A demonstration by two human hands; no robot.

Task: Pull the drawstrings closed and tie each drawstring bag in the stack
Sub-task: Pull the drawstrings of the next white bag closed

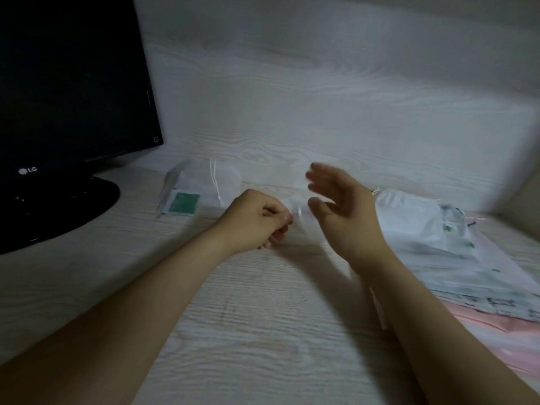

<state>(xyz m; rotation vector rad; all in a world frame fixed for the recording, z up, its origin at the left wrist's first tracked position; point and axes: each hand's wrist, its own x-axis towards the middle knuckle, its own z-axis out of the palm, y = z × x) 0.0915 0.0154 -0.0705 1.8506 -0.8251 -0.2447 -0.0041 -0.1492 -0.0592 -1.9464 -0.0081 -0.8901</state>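
Note:
My left hand [257,220] hovers over the middle of the desk with its fingers curled, pinching a blurred, translucent white bag [298,211] at its top edge. My right hand [339,206] is raised just right of it, fingers spread and blurred, holding nothing that I can make out. A stack of flat drawstring bags [444,252], white with small dark prints and pink ones underneath, lies at the right. A white bag with a drawn cord [213,182] lies at the back, left of my hands.
A black LG monitor [73,83] on a round base [58,209] fills the left side. A small green-and-white packet [182,203] lies beside the back bag. A pale wood-grain wall [321,97] rises behind the light wood desk [248,331].

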